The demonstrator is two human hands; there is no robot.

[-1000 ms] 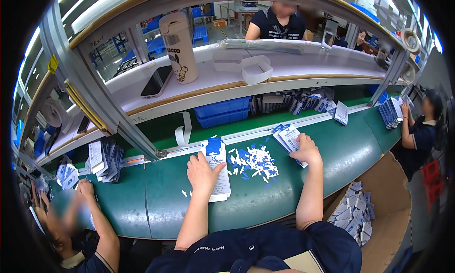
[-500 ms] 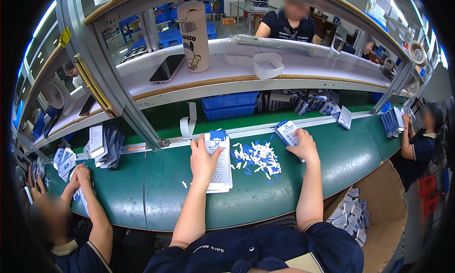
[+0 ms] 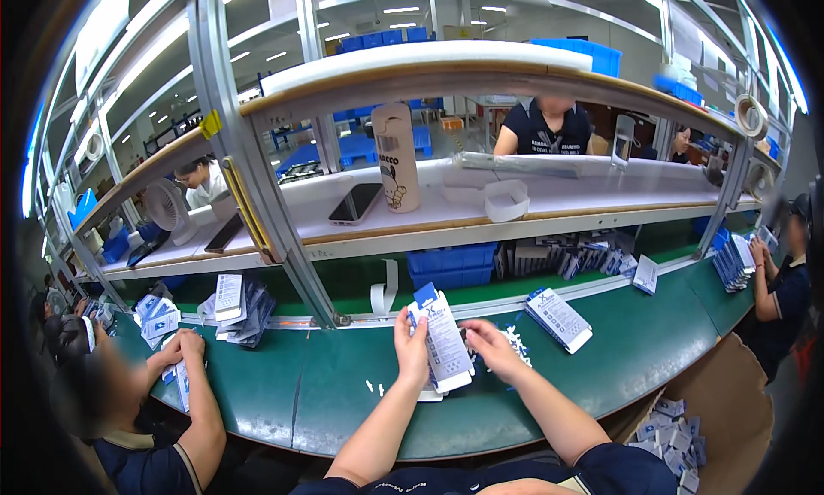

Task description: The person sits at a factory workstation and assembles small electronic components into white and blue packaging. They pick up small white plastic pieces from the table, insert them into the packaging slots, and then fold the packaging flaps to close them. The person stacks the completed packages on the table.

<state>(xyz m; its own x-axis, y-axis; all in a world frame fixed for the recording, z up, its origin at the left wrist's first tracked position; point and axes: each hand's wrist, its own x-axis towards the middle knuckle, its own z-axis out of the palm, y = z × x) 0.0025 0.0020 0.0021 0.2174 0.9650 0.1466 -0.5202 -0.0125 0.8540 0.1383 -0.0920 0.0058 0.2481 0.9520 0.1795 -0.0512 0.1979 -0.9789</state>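
Observation:
My left hand (image 3: 410, 347) is closed round the left edge of a flat white-and-blue packaging box (image 3: 444, 345), tilted with its blue hanging tab at the top. Below its lower end, the edge of another white box (image 3: 432, 396) shows. Close to the held box's right edge is my right hand (image 3: 495, 352), its fingers bent together; whatever they pinch is too small to make out. Partly behind that hand lies a pile of small white and blue plastic pieces (image 3: 517, 342). Farther right, a small stack of similar boxes (image 3: 558, 320) rests on the green table (image 3: 360, 418).
A metal-framed shelf (image 3: 429, 229) spans the back, carrying a tumbler (image 3: 395, 164), a phone (image 3: 356, 203) and a paper ring (image 3: 506, 201). Below it sits a blue bin (image 3: 452, 266). A carton (image 3: 730, 400) of boxes stands at right. Co-workers sit at both sides.
My left hand has raised a box off the table. My right hand has left the stack at right and come left, beside the held box. The view has tilted upward.

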